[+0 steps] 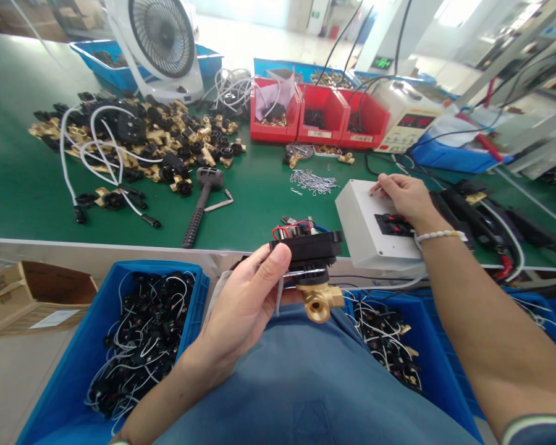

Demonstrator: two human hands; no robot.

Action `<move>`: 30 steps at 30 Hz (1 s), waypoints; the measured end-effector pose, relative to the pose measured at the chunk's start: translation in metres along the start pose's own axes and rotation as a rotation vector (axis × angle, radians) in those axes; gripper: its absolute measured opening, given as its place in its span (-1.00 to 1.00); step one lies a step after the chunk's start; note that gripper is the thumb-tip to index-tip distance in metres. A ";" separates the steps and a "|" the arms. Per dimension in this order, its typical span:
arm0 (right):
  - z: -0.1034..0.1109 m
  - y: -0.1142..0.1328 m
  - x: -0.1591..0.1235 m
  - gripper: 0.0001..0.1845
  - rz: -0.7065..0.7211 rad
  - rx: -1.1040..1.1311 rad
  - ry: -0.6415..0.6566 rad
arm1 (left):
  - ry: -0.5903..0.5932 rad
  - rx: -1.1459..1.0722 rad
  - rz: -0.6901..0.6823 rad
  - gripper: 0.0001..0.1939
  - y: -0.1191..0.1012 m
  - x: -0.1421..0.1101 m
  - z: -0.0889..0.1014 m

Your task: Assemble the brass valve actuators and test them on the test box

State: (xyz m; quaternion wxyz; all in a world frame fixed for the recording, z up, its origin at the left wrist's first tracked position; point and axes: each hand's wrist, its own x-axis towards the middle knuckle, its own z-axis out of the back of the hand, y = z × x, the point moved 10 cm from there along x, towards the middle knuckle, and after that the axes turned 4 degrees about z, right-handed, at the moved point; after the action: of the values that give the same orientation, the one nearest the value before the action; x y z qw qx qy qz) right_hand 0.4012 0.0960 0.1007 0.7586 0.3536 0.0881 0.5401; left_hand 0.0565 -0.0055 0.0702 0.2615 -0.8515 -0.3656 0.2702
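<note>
The left hand (pixel 250 287) grips the black-and-brass valve unit (pixel 308 250) left of the white box (pixel 364 213) and nearer the body, fingers closed around its housing. The right hand (pixel 408 196) is over that box, thumb and forefinger close together; I cannot tell whether they pinch anything. Behind the box, labels (pixel 319 133) on red bins (pixel 278 131) and red digits (pixel 416 120) on a power supply (pixel 402 139) are too blurred to read. Left of it lie metal pins (pixel 312 181) and a hammer (pixel 204 201).
</note>
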 end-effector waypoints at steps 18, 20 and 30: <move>-0.005 -0.005 0.008 -0.29 0.046 0.109 0.017 | 0.032 -0.165 -0.002 -0.71 -0.005 0.003 -0.005; -0.004 -0.004 0.007 -0.30 0.055 0.114 0.019 | 0.037 -0.150 -0.007 -0.71 -0.006 0.001 -0.007; -0.001 -0.004 0.005 -0.34 0.072 0.116 0.008 | -0.037 -0.082 -0.104 -0.69 -0.012 -0.003 -0.001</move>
State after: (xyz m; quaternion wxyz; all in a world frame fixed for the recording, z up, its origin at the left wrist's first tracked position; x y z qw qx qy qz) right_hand 0.4052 0.1003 0.0984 0.7167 0.3977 0.1094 0.5624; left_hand 0.0493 -0.0008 0.0795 0.2336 -0.8361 -0.4249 0.2566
